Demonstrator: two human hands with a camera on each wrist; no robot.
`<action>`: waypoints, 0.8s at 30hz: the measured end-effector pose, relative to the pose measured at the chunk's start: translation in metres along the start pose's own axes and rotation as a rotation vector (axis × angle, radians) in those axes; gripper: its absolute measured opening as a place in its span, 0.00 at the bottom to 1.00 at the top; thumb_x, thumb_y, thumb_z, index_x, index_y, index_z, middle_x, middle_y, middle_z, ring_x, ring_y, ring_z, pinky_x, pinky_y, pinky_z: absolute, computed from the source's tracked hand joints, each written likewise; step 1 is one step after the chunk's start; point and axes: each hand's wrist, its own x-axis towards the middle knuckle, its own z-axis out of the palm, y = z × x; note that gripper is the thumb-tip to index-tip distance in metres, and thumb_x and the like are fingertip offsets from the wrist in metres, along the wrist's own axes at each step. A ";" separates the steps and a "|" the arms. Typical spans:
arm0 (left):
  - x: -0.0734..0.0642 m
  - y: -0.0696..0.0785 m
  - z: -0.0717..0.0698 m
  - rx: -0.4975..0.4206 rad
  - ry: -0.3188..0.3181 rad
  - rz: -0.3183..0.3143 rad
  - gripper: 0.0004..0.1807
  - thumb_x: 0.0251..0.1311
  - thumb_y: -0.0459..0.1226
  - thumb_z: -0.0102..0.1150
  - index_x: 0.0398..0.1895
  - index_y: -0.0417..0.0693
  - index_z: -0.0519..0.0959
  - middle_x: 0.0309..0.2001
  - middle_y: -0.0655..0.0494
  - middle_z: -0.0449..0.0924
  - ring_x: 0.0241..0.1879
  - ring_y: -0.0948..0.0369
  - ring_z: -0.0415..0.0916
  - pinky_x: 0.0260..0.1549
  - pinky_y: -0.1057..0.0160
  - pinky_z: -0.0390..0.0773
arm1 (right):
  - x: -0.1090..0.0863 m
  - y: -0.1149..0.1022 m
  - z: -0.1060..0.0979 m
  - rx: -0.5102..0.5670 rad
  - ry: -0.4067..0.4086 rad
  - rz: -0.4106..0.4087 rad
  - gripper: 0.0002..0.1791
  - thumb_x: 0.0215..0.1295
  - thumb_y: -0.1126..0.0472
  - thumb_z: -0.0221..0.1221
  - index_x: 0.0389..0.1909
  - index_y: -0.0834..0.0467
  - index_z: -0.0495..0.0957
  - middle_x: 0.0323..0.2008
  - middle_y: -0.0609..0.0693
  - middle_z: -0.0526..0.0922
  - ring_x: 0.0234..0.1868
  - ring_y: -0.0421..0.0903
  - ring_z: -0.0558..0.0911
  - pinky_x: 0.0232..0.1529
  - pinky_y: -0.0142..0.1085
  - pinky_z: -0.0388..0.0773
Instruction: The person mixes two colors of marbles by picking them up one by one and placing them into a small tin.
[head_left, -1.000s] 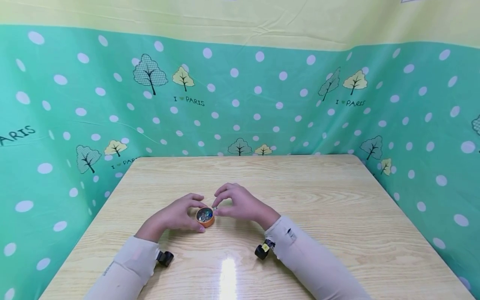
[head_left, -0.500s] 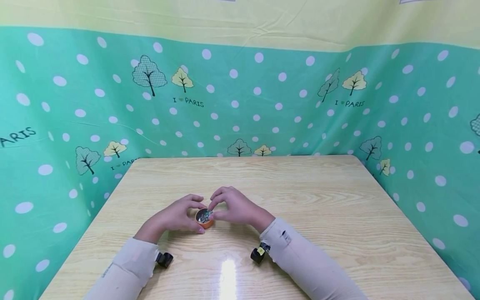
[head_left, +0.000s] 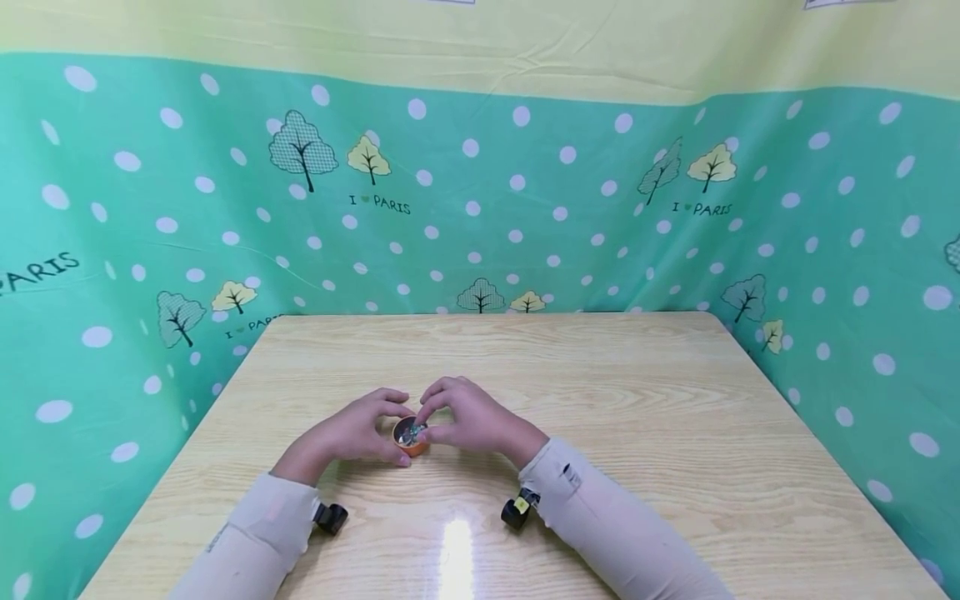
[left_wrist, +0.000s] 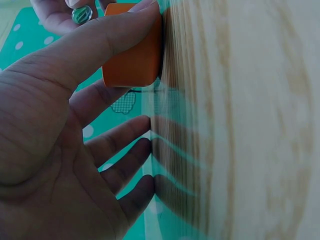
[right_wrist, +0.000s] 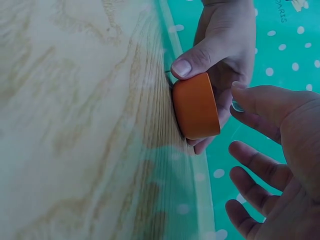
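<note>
A small round orange cup (right_wrist: pixel 196 106) stands on the table, with several glass marbles (head_left: pixel 407 433) inside it. My left hand (head_left: pixel 352 430) holds the cup from its left side, thumb on the near wall and index finger round the far wall; the other fingertips reach down to the tabletop in the left wrist view. Thumb and index finger of my right hand (head_left: pixel 471 417) pinch a clear glass marble (left_wrist: pixel 82 15) with a green swirl, just above the cup's open top. The remaining right fingers (right_wrist: pixel 253 190) are spread loosely beneath.
The wood-grain table (head_left: pixel 600 400) extends on all sides of the hands. A green dotted curtain (head_left: pixel 517 208) with tree prints hangs behind it and along both sides. Black wrist cameras (head_left: pixel 330 517) are strapped at both cuffs.
My right hand has moved a little left and down, taking the pinched marble from beside the cup to over its opening. My left hand keeps its hold on the cup.
</note>
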 end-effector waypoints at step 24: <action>0.000 0.002 -0.001 0.025 -0.004 0.007 0.35 0.42 0.53 0.85 0.57 0.59 0.85 0.76 0.45 0.65 0.75 0.37 0.60 0.69 0.32 0.62 | 0.001 0.000 0.005 -0.013 0.018 -0.014 0.10 0.64 0.47 0.72 0.44 0.43 0.89 0.58 0.44 0.81 0.60 0.44 0.76 0.64 0.42 0.72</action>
